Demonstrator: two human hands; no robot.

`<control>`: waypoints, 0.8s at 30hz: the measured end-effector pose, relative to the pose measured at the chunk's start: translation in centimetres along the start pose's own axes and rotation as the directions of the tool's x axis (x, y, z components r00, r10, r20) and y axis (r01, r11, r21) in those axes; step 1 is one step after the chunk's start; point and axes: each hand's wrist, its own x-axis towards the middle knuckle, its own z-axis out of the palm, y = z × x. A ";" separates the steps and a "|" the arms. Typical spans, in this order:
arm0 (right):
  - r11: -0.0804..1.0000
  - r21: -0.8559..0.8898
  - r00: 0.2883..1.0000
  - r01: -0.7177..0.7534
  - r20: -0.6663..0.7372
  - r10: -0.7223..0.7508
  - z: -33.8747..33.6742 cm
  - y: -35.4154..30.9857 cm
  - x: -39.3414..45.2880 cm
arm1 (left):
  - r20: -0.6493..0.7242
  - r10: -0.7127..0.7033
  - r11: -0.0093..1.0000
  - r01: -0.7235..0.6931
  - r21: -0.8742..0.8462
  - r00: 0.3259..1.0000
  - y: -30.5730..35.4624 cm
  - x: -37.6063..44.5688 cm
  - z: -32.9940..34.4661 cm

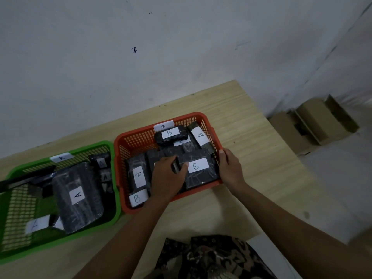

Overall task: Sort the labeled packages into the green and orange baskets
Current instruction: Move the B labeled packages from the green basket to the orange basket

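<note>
packages wrapped in slick film, probably light: grip by edges. left hand (168, 176) pinching small package (175, 165) over orange basket (141, 137); right hand (229, 168) gripping right rim.

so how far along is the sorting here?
Nearly done, it seems. A-labeled packages lie in the green basket, B-labeled packages in the orange basket. In hand: the left hand holds a small dark package inside the orange basket while the right hand grips its rim. No loose packages show on the table.
</note>
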 end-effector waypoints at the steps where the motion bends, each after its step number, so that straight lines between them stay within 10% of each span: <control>1: 1.000 0.002 1.000 -0.002 0.001 0.002 0.0 -0.1 0.0 | 0.009 -0.008 1.000 0.008 0.000 1.000 -0.1 0.0 0.1; 8: 0.963 -0.135 0.968 0.232 -0.068 -0.242 -0.2 -1.8 -1.1 | 0.009 -0.030 0.999 0.029 0.028 1.000 -1.1 0.4 -1.5; 16: 0.783 -0.305 0.838 0.542 0.119 -0.533 4.4 -8.7 -3.4 | -0.184 0.202 0.963 -0.161 0.215 0.962 -4.4 0.2 -10.2; 24: 0.681 -0.243 0.720 0.691 0.307 -0.622 16.1 -15.4 -9.0 | -0.295 0.142 0.944 -0.040 0.328 0.945 -13.4 -3.9 -20.8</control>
